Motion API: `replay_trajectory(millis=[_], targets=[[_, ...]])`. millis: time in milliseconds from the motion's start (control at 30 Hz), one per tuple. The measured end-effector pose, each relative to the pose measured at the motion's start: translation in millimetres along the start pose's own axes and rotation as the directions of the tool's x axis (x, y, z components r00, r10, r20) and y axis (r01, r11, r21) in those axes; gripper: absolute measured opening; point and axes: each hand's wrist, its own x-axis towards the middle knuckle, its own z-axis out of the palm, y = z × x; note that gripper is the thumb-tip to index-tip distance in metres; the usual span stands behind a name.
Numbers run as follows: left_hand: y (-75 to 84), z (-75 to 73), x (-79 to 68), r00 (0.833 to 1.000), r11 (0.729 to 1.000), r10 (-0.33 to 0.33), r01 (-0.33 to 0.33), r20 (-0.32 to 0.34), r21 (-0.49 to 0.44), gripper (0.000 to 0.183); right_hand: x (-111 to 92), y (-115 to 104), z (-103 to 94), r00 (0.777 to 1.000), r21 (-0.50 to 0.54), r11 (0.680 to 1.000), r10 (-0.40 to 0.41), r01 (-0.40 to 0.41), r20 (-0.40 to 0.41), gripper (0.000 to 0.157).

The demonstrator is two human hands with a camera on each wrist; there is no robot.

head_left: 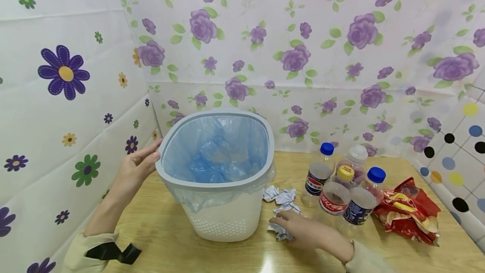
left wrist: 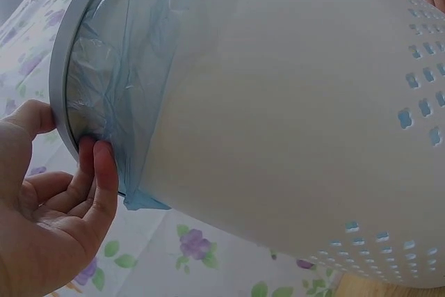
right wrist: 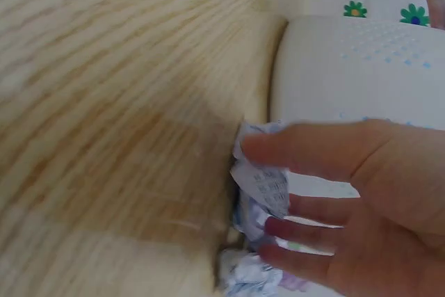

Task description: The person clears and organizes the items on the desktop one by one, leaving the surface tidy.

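A white trash bin (head_left: 227, 218) with a grey rim and a blue plastic liner bag (head_left: 212, 155) stands on the table. My left hand (head_left: 138, 167) pinches its rim at the left; in the left wrist view the thumb lies on the rim and the fingertips (left wrist: 104, 151) press the bag below it. Right of the bin, several crumpled paper balls (head_left: 286, 196) lie on the tabletop. My right hand (head_left: 303, 228) grips the nearest paper ball (right wrist: 264, 182), thumb on one side and fingers on the other. The index fingertip is hidden behind the paper.
Several plastic bottles stand right of the paper, among them a yellow-capped bottle (head_left: 335, 197) and a blue-capped bottle (head_left: 363, 201). A crumpled red snack bag (head_left: 409, 214) lies beyond them at the right. Flowered sheets (head_left: 257, 62) cover the walls behind the wooden table (head_left: 163, 231).
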Motion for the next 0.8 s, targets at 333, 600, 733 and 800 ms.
replay_trajectory(millis=[333, 600, 733, 800], targets=[[-0.6, -0.6, 1.2, 1.000, 1.000, -0.016, 0.016, -0.001, 0.014, 0.053, 2.1, -0.8, 0.9, 0.999, -0.070, 0.997, -0.025, 0.022, -0.042, 0.046], [1.0, 0.0, 1.5, 1.000, 1.000, -0.009, 0.009, 0.002, -0.002, 0.053, -3.1, -2.9, -12.9, 0.993, -0.035, 0.998, -0.064, 0.061, -0.104, 0.042], [0.6, -0.7, 1.3, 1.000, 1.000, -0.014, 0.014, 0.004, 0.016, 0.053, -6.4, -5.6, -23.3, 0.980, -0.044, 0.994, -0.109, 0.103, -0.168, 0.040], [0.2, -1.0, 0.8, 1.000, 1.000, -0.014, 0.014, 0.007, 0.020, 0.053, -8.1, -6.9, -28.3, 0.970, -0.070, 0.990, -0.132, 0.120, -0.204, 0.040]])
